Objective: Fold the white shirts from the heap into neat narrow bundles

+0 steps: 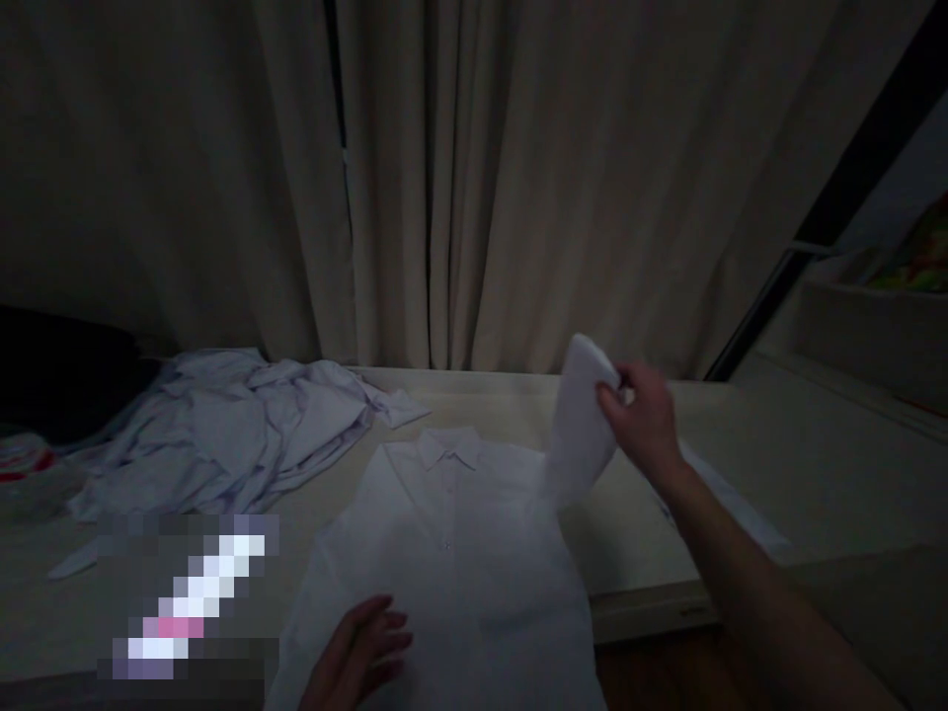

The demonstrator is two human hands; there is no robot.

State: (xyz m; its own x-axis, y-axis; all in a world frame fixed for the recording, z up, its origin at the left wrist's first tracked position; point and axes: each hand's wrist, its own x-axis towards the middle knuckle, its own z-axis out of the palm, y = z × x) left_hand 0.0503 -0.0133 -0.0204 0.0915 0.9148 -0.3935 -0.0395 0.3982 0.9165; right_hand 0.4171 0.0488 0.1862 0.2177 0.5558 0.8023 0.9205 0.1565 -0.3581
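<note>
Pinching the end of a white sleeve (582,425) between thumb and fingers of the right hand (646,415), right of centre in the frame, grip closed and cloth raised off the tabletop (644,558). Holding the left hand (359,644) at bottom centre, slightly left, loosely open with fingers a little curled and nothing grasped; cannot tell whether touching the cloth below or just above it. Working over a white button-up shirt (415,533), laid front up in the lower middle of the frame: down and left from the right hand, close under the left. Stretching lengthwise from the collar (448,449) at mid-frame toward the bottom edge, with the sleeve slanting up and right from the shoulder. Nearest to that shoulder with the right hand, nearest to the lower front with the left. Farther out, showing a crumpled heap of white garments (244,425) at left, a white strip (741,504) at right, and beige curtains (592,197) across the top.
</note>
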